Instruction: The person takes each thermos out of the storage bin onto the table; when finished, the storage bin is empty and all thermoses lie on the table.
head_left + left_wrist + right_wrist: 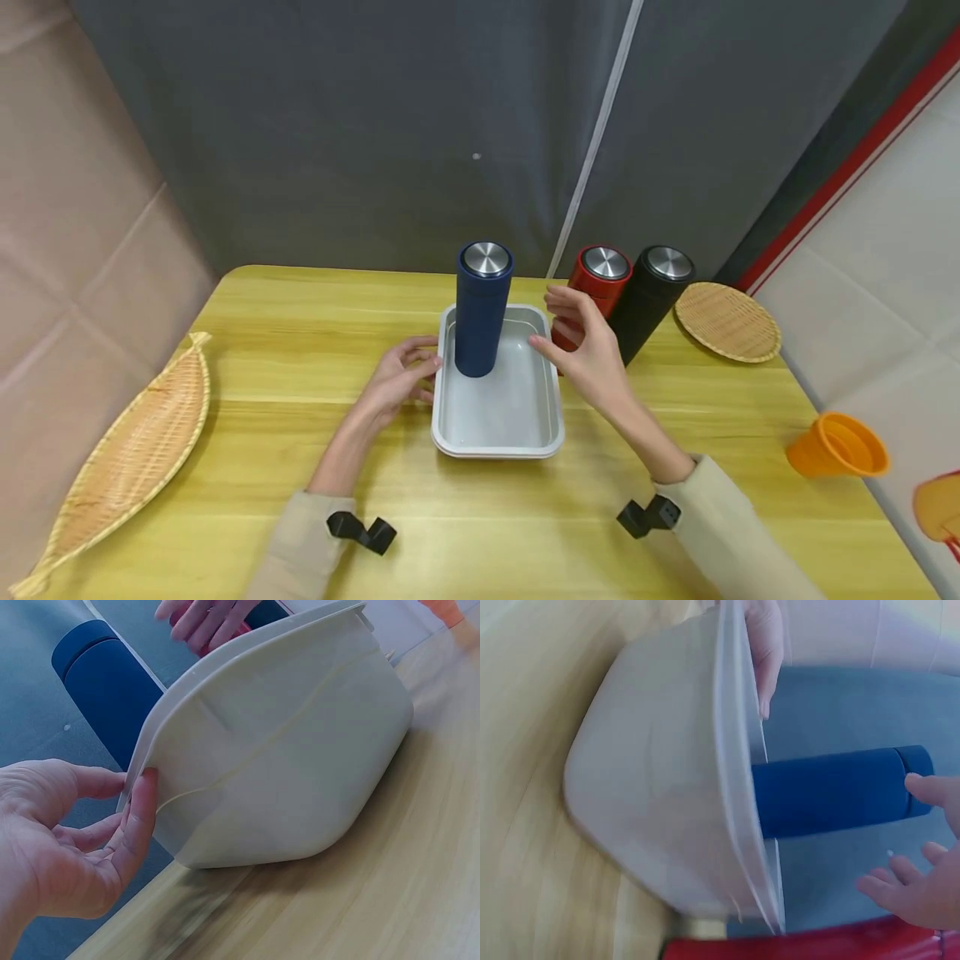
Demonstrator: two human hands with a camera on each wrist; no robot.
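A pale grey plastic bin [498, 423] stands on the table, with a doubled rim along its edge. My left hand [401, 379] pinches the left rim between thumb and fingers, as the left wrist view [82, 840] shows up close. Upright in the bin is a blue vacuum flask [482, 321] with a silver-topped lid. My right hand [588, 350] hovers over the right rim, fingers spread and holding nothing. It lies between the blue flask and a red vacuum flask [600, 287], partly hiding the red one. Beside that stands a black vacuum flask [651, 300].
A round woven tray [727, 321] lies at the back right. An orange cup [836, 446] is near the right edge of the wooden table [480, 533]. On the left rests a long leaf-shaped woven basket [135, 458]. A dark grey panel [360, 142] rises behind the table.
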